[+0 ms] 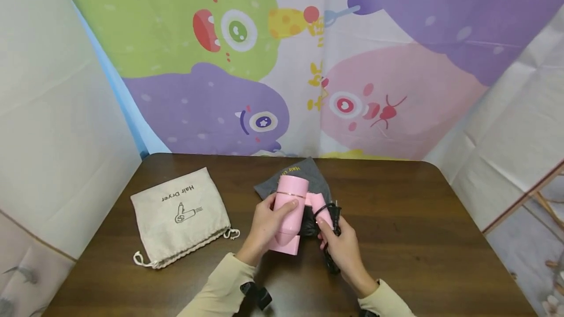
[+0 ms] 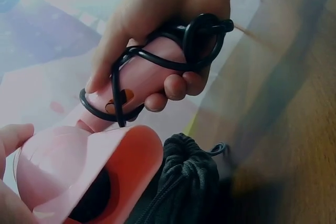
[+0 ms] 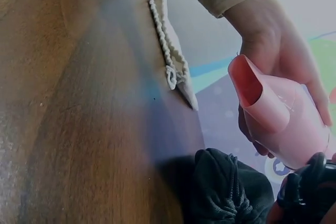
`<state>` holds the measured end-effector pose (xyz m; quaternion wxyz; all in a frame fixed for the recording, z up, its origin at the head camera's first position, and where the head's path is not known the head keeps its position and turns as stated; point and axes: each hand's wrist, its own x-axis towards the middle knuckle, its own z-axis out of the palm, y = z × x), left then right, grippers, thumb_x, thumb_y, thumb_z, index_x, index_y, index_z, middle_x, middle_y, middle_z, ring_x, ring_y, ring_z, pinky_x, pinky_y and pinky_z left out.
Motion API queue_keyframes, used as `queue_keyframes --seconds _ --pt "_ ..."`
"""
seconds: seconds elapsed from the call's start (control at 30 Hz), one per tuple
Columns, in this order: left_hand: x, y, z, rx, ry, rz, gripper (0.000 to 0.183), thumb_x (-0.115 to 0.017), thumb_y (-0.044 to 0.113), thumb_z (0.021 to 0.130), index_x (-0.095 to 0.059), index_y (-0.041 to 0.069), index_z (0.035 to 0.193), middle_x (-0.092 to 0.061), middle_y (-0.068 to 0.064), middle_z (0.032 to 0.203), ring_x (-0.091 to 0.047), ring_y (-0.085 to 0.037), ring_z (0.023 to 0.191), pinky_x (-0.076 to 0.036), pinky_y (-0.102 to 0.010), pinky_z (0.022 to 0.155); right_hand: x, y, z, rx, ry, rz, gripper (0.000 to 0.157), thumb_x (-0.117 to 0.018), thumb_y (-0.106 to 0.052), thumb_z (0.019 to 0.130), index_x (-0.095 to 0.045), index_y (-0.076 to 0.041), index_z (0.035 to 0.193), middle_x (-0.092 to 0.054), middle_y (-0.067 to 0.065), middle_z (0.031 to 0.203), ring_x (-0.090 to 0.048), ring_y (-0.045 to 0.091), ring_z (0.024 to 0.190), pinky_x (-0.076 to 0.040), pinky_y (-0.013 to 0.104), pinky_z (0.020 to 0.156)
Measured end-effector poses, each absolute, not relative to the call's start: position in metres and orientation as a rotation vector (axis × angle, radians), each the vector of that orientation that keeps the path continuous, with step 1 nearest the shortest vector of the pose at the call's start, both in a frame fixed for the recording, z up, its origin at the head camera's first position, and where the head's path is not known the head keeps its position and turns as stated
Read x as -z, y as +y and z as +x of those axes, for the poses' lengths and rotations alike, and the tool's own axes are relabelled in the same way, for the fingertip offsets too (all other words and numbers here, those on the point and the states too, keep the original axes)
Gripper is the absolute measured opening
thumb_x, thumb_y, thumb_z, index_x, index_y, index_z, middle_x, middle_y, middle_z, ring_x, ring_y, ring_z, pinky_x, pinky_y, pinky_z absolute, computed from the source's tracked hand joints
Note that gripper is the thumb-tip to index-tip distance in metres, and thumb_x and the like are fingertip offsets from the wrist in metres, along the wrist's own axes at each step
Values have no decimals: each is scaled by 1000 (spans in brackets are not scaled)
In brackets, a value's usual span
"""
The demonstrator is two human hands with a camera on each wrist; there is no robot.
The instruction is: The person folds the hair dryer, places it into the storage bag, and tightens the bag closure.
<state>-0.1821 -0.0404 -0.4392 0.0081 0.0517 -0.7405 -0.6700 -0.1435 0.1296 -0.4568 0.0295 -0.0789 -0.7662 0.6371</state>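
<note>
A pink hair dryer (image 1: 293,209) is held up over the table by both hands. My left hand (image 1: 265,226) grips its barrel, the thumb lying across the front. The right hand (image 1: 343,248) holds the handle (image 2: 152,69), around which a black cord (image 2: 142,53) is looped; the plug stands up beside the fingers in the head view. A flared nozzle (image 3: 262,95) on the barrel points toward the person. Behind and below the dryer lies a dark grey drawstring pouch (image 1: 321,180) with yellow lettering, partly hidden by the dryer.
On the left of the brown table (image 1: 423,238) lies a cream drawstring bag (image 1: 180,219) printed "Hair Dryer" with a dryer drawing. A cartoon-patterned cloth (image 1: 299,126) hangs behind the table's far edge. White cloth panels (image 1: 66,126) stand at the sides.
</note>
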Motion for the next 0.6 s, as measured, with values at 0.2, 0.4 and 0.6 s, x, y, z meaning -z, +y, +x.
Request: queue_keyframes --seconds 0.2,0.4,0.6 --pt "440 -39 -182 2125 -2263 179 53 -75 29 83 -61 -1 125 -69 -19 106 -62 -18 80 -52 -29 71 454 128 -144 -1985 -2310 -261 27 -66 -21 93 -56 2 102 -63 10 69 -58 12 52 -48 23 49" --pt "442 -29 -178 2136 -2127 256 54 -75 26 83 -61 0 127 -69 -20 104 -63 -16 78 -52 -28 70 454 118 -143 -1957 -2189 -283 31 -68 -16 91 -52 4 111 -59 6 74 -57 11 56 -49 23 52" --pt "446 -11 -168 2186 -1979 307 45 -69 25 89 -59 -2 124 -68 -18 99 -61 -13 75 -52 -28 68 454 98 -138 -1833 -2108 -221 36 -69 -14 89 -53 3 117 -64 14 103 -57 5 85 -48 19 75"
